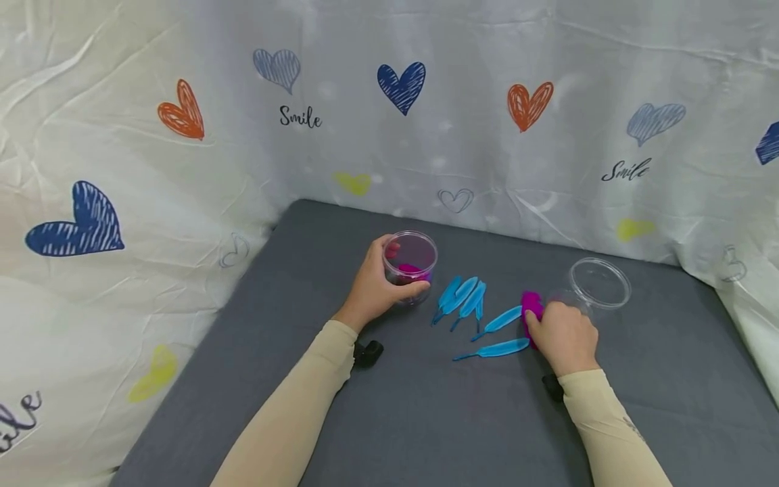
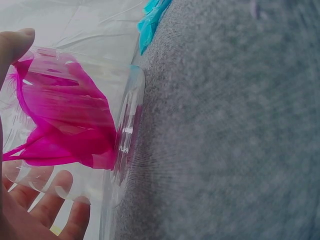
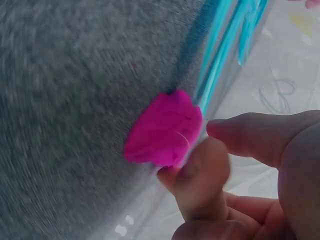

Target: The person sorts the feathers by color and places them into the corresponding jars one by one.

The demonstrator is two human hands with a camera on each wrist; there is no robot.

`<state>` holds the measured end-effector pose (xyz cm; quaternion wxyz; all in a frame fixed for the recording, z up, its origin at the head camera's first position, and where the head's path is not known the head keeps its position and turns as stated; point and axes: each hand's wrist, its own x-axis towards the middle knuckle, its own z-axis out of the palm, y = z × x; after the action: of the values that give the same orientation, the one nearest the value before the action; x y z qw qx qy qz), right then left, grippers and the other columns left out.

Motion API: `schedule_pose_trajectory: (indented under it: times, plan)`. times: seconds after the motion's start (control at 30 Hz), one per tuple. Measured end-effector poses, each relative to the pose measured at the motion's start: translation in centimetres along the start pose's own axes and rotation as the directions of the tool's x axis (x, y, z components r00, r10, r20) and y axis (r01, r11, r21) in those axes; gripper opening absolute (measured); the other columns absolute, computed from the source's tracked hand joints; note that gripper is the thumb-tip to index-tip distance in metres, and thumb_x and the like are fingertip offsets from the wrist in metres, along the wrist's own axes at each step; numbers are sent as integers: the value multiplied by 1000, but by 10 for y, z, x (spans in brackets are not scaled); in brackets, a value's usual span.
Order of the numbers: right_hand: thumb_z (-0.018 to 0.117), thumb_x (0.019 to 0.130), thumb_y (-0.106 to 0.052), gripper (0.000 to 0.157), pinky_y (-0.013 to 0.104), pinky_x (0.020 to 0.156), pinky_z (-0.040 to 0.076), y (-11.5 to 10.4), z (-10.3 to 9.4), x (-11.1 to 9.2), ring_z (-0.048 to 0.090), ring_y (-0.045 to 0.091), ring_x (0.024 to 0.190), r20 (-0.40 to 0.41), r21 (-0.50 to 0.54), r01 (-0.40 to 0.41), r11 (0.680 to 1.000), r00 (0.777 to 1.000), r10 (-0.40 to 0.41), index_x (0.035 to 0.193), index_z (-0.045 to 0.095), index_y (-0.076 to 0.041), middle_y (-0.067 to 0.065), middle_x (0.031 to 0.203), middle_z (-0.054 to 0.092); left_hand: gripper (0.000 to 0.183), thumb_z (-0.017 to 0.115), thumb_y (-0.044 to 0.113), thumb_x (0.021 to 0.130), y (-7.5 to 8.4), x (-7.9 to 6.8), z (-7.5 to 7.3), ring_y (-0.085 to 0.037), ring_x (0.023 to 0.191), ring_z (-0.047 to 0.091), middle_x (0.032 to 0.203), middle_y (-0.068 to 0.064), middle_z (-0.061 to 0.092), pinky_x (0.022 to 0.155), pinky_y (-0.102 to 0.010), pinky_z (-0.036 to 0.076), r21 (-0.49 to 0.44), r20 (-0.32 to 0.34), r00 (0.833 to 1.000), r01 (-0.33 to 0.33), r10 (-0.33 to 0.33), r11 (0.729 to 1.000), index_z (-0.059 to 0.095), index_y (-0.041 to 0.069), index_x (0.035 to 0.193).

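My left hand [image 1: 380, 281] grips a clear plastic jar [image 1: 435, 257], thumb on the near side and fingers round the far side. Magenta feathers [image 2: 70, 110] show through the jar's wall in the left wrist view. To the right, my right hand [image 1: 562, 338] holds a magenta feather piece [image 3: 165, 130] between thumb and fingers, low over the cloth. How many feathers it holds cannot be told. Several blue feathers [image 1: 502, 348] lie on the table between the hands, two with their tips at the magenta piece.
A second clear round container [image 1: 627, 287] stands just beyond my right hand, partly hidden by it. Dark grey cloth [image 1: 426, 419] covers the table. Behind and to the left hangs a white curtain [image 1: 462, 40] printed with hearts.
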<state>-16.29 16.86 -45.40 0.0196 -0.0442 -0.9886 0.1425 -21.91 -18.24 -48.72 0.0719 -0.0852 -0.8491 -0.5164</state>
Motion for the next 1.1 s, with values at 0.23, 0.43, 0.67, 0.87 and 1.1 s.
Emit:
schedule_pose_trajectory:
  times: [0.23,0.43,0.67,0.87,1.1]
  plan:
    - [67,102,-34,55,39,47,40,1,2,4,53,30,54,38,34,-15,999,999,13,55,46,-14,4,52,46,111,95,53,78,3,0,0,-22,145,49,157,-2,50,118,-52,52,5,1,1000,-1,1,1000,31,23,163]
    - [65,102,-28,49,36,48,36,-1,-2,6,49,25,55,25,70,-6,998,1000,5,57,48,-17,1,53,44,111,95,52,78,4,0,-1,-22,145,49,157,-2,50,118,-51,52,4,-4,1000,1,-1,1000,31,22,163]
    - [64,102,-27,28,50,55,51,-5,-9,7,64,34,65,-103,97,46,994,994,-36,85,74,-7,12,71,70,111,96,50,79,2,1,-2,-23,145,49,157,-3,50,118,-51,52,6,-7,1000,-3,3,1000,31,21,163]
    - [64,102,-25,26,44,49,47,-13,-16,9,63,30,60,-197,123,109,986,977,-83,91,75,-4,11,71,71,110,95,52,79,1,1,-2,-22,145,49,157,-2,50,118,-51,52,4,0,1000,2,-2,1000,31,22,163]
    - [67,103,-25,26,36,52,45,-34,-22,16,61,21,55,-261,187,214,959,952,-162,95,75,-2,9,74,76,110,95,53,79,0,1,-1,-21,144,49,156,-2,50,119,-50,51,6,0,1000,2,-2,1000,31,23,163]
